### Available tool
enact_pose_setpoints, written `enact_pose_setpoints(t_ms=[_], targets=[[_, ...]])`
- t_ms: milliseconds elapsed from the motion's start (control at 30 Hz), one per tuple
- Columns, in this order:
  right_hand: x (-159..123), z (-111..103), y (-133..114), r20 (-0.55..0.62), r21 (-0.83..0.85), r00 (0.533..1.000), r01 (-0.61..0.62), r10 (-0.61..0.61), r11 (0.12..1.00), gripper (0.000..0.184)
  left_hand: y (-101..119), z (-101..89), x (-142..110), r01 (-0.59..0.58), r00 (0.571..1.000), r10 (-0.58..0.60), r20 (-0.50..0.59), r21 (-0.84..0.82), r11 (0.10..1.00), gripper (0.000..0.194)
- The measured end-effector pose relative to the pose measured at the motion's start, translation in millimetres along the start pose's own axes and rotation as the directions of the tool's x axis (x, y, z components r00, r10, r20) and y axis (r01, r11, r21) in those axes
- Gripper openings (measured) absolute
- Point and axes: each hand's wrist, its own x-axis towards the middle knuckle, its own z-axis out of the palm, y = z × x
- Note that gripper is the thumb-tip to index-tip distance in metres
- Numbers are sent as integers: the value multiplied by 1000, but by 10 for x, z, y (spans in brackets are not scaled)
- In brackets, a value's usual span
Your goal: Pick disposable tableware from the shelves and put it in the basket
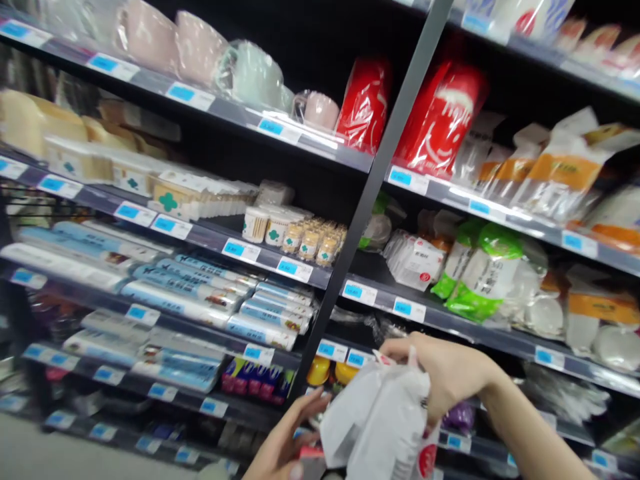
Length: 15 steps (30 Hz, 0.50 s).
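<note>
My right hand (445, 373) is closed over the top of some white plastic-wrapped packs (375, 420), holding them in front of the lower shelves. A round red mark shows near their bottom right, but the print is too blurred to read. At the packs' left side is my left hand (287, 437), its fingers apart and curved toward them. Whether it touches the packs I cannot tell. Part of a red and grey item (313, 453) shows between my left hand and the packs. Similar white packs with a red circle (415, 260) stand on the shelf above.
A dark upright post (385, 140) divides the shelving. Wrapped mugs (255, 73), toothpick jars (327, 247) and blue-white rolls (170, 300) fill the left side. Red bags (440, 120), green-white packs (485, 273) and orange-labelled packs (560, 173) stand on the right. Price tags line the shelf edges.
</note>
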Motion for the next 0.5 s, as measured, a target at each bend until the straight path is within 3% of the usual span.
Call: enact_pose_setpoints(t_ms=[100, 167, 267, 367, 433, 500], targets=[[408, 499, 171, 201, 279, 975, 38, -97, 959, 51, 57, 8, -68, 115, 992, -122, 40, 151, 982, 107], [621, 792, 265, 238, 385, 962, 31, -131, 922, 45, 25, 10, -161, 228, 970, -239, 45, 166, 959, 110], [849, 1185, 382, 98, 339, 994, 9, -45, 941, 49, -177, -16, -375, 357, 933, -359, -9, -78, 931, 104], [985, 1587, 489, -88, 370, 994, -33, 71, 928, 51, -461, -70, -612, 378, 897, -429, -105, -321, 868, 85], [1015, 1889, 545, -237, 509, 949, -63, 209, 859, 57, -614, -117, -729, 337, 878, -435, -199, -390, 857, 76], [993, 2218, 576, -337, 678, 874, -32, 350, 734, 68, -691, -166, -797, 290, 859, -416, -298, -387, 875, 72]])
